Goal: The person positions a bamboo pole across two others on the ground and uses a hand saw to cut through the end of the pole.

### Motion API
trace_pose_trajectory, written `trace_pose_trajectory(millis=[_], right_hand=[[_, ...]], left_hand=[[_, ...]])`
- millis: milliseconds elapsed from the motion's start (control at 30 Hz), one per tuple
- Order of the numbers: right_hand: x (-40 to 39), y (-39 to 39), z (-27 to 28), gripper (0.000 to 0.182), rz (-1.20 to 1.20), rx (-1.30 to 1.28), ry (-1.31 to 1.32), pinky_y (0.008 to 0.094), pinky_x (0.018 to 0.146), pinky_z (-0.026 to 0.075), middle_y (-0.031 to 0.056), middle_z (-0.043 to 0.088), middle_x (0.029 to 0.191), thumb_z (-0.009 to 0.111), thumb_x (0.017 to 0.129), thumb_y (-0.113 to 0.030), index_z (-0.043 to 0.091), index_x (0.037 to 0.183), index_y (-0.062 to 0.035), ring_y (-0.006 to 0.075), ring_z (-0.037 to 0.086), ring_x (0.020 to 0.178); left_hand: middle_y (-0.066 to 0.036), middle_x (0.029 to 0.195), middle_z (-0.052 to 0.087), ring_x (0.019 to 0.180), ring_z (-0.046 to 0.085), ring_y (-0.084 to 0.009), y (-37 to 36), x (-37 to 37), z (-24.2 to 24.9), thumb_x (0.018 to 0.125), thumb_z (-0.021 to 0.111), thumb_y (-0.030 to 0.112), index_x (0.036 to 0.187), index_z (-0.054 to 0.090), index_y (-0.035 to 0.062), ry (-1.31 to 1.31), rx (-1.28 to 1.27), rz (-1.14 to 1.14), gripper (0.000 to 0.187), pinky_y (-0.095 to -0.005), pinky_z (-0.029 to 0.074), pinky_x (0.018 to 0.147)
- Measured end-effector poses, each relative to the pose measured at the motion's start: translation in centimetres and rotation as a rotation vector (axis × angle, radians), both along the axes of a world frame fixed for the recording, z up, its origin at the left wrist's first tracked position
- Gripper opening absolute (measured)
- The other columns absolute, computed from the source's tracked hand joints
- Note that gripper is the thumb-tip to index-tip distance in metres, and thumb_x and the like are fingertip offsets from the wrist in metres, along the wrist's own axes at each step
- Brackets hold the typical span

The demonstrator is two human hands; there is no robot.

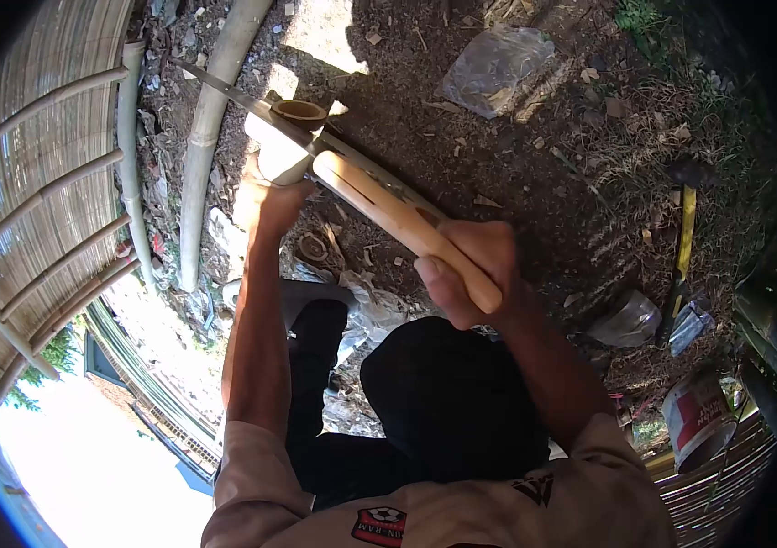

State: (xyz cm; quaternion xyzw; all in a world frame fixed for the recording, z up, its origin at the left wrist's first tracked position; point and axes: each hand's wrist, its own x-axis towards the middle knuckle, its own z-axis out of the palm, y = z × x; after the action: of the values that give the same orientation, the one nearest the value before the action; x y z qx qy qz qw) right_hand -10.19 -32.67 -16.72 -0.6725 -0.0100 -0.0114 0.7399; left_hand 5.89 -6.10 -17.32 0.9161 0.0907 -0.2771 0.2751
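A handsaw with a pale wooden handle runs diagonally across the middle. My right hand is closed around the handle's lower end. Toward the upper left, the narrowing saw blade lies across a short bamboo tube, close to its open, ring-shaped end. Whether the teeth are cutting into it cannot be seen. My left hand grips the tube from below, its fingers partly lost in bright sunlight. Near my left wrist, a cut bamboo ring lies on the ground.
Bamboo poles lie at left beside a curved slatted bamboo panel. Clear plastic rests on the littered dirt. At right are a yellow-handled tool, a plastic cup and a red-and-white can.
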Motion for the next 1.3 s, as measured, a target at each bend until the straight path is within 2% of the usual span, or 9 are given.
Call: trace_pose_trajectory(millis=[300,533,600,800,967,1133,1167,1267,1300], right_hand=[[-12.1,-6.0,3.2,0.054,-0.165,-0.15,0.148,0.0338,0.056,0.051,0.0044,0.052,0.057,0.054,0.097,-0.05,0.056,0.069,-0.0032,0.0173,0.055,0.051],[-5.4,-1.7,1.8,0.037,-0.198,-0.181,-0.065,0.0339,0.049,0.044,0.006,0.056,0.059,0.059,0.095,-0.033,0.061,0.075,-0.0023,0.0192,0.057,0.05],[-13.9,-6.3,-0.8,0.048,-0.023,0.071,0.392,0.0309,0.061,0.049,0.0071,0.059,0.069,0.051,0.102,-0.04,0.062,0.08,0.001,0.0151,0.058,0.063],[0.7,0.1,3.2,0.046,-0.065,-0.185,0.227,0.0359,0.051,0.046,0.0071,0.06,0.063,0.053,0.099,-0.041,0.067,0.08,-0.0015,0.0229,0.062,0.053],[-14.4,-5.1,-2.1,0.037,-0.134,-0.288,0.159,0.0365,0.055,0.049,0.0097,0.064,0.068,0.054,0.097,-0.033,0.067,0.083,-0.0007,0.0249,0.066,0.059],[-1.3,-0.7,2.6,0.041,-0.024,-0.256,-0.008,0.0342,0.056,0.052,0.0128,0.067,0.072,0.051,0.1,-0.033,0.067,0.085,0.0025,0.0259,0.066,0.059],[1.3,0.3,2.7,0.048,0.046,-0.245,0.098,0.033,0.055,0.051,0.0127,0.068,0.072,0.044,0.103,-0.036,0.065,0.08,0.0006,0.0257,0.064,0.058],[-5.9,-1.8,0.9,0.05,-0.09,-0.183,-0.016,0.0336,0.055,0.049,0.0122,0.065,0.07,0.05,0.101,-0.041,0.063,0.076,-0.0001,0.0236,0.062,0.057],[-10.0,-4.8,2.4,0.037,0.038,-0.347,0.269,0.0321,0.056,0.051,0.0108,0.066,0.07,0.059,0.095,-0.034,0.068,0.085,0.0005,0.0226,0.065,0.058]], left_hand=[[-0.009,0.096,0.074,0.087,0.069,-0.0247,4.6,0.3,-5.0,0.08,0.075,0.028,0.118,0.067,0.0021,0.045,0.008,0.042,0.047,-0.0405,0.054,0.078],[-0.019,0.101,0.076,0.099,0.073,-0.035,0.4,0.9,1.4,0.073,0.079,0.047,0.117,0.065,0.0086,-0.194,0.432,-0.039,0.06,-0.0448,0.055,0.09],[-0.02,0.101,0.076,0.1,0.074,-0.0357,-0.3,0.9,1.9,0.073,0.079,0.049,0.117,0.066,0.0098,-0.197,0.472,-0.021,0.061,-0.045,0.055,0.091],[-0.017,0.104,0.076,0.104,0.073,-0.0345,0.7,1.0,1.6,0.073,0.079,0.046,0.119,0.066,0.0114,-0.267,0.43,-0.054,0.059,-0.0437,0.055,0.093],[-0.014,0.097,0.078,0.098,0.075,-0.0297,0.6,1.3,1.3,0.06,0.085,0.037,0.121,0.067,0.0117,-0.2,0.467,-0.079,0.068,-0.0412,0.056,0.087],[-0.014,0.099,0.075,0.097,0.073,-0.0309,-0.1,0.9,1.9,0.067,0.087,0.041,0.111,0.064,0.0077,-0.226,0.445,-0.049,0.06,-0.0411,0.056,0.087],[-0.009,0.096,0.073,0.092,0.072,-0.023,4.6,1.7,-5.2,0.073,0.085,0.027,0.11,0.064,0.0049,-0.256,-0.081,0.077,0.047,-0.0352,0.056,0.082],[-0.006,0.099,0.07,0.09,0.069,-0.0171,9.6,2.3,-11.4,0.078,0.08,0.016,0.114,0.063,-0.0009,0.151,-0.323,-0.043,0.043,-0.0312,0.055,0.08],[-0.007,0.103,0.07,0.091,0.068,-0.0179,3.6,1.3,-3.7,0.079,0.078,0.014,0.118,0.062,-0.0023,0.023,-0.009,-0.034,0.045,-0.0319,0.055,0.081]])
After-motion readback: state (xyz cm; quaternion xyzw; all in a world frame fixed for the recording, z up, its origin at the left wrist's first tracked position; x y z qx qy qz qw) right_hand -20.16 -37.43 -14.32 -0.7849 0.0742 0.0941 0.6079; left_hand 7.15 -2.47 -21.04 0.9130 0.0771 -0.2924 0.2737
